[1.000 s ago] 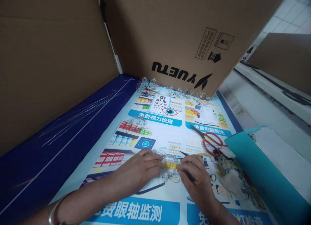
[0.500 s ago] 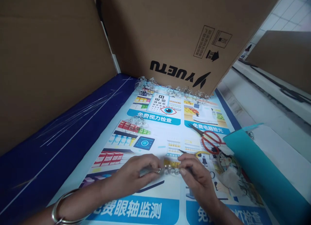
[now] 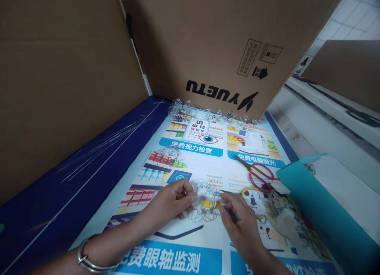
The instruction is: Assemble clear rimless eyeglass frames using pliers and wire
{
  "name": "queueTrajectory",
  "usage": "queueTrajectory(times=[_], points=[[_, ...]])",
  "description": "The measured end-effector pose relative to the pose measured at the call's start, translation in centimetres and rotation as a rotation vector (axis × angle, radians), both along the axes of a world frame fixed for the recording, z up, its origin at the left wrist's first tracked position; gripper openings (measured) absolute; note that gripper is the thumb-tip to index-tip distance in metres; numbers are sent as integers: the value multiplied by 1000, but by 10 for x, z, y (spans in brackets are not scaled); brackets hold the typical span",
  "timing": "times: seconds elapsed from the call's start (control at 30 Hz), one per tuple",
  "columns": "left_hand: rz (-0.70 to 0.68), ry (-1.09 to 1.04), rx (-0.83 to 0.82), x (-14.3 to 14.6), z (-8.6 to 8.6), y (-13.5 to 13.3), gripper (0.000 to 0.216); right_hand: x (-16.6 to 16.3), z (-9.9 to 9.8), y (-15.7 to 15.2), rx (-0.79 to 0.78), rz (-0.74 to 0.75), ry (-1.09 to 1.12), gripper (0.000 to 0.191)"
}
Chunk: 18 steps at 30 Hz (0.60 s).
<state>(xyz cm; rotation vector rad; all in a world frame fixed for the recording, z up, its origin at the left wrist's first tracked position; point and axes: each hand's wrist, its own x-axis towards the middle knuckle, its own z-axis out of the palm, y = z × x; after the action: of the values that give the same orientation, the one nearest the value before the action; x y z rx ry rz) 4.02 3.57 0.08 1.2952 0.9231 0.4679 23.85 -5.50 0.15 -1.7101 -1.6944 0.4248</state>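
red scissors (image 3: pixel 259 175), teal folder (image 3: pixel 314 211), brown box (image 3: pixel 213 41)

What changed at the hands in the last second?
The left hand and right hand kept hold of the wire piece and turned it: earlier a narrow beaded strip showed, now its loops fan open. The red scissors and teal folder stayed put.

Your dark blue surface (image 3: pixel 59 188) carries a printed eye-care poster (image 3: pixel 190 231) mid-frame. On the poster you have red-handled scissors (image 3: pixel 258 174) right of centre and a teal sheet (image 3: pixel 311 203) at lower right. Thin wires (image 3: pixel 103 142) lie on the bare blue at left.
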Motion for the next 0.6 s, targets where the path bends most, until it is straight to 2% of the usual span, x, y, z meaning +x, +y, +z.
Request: queueTrajectory(times=[0.13,0.33,0.43,0.6], points=[[5,154,109,-4,-1,1,25,0,-5,-1,1,9,-102,29],[11,387,662,-13,-1,4,27,2,-11,-3,46,0,-257,29],[23,412,778,-17,0,4,27,3,-11,-4,72,8,-266,29],[31,382,873,-21,4,0,10,4,-11,-4,92,19,-255,25]])
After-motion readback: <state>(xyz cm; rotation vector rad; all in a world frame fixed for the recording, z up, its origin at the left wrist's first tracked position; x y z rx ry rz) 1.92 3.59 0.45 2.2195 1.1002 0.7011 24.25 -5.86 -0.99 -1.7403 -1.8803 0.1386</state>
